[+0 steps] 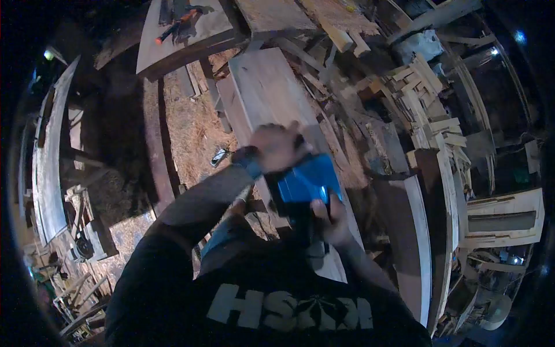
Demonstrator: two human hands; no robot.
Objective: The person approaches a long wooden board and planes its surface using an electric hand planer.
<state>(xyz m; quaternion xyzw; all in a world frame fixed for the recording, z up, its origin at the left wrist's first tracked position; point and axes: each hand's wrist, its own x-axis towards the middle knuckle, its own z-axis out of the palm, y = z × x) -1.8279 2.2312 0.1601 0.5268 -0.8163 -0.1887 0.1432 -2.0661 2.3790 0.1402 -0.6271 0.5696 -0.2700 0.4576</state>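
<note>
A blue electric planer (309,178) with a black lower part rests on or just above a long wooden plank (274,87) in front of my body. My right hand (334,222) is closed around its rear, with the thumb on the blue casing. My left hand (274,147) is smeared by motion at the planer's far end, over the plank. Whether those fingers touch the planer cannot be made out. A dark band sits on my left wrist. The planer's underside is hidden.
A wooden bench top (191,43) with an orange-and-black tool (176,26) stands beyond the plank. Shavings cover the floor (188,133), where a small dark device (219,157) lies. Stacked wood offcuts (425,98) and long boards (419,231) line the right side.
</note>
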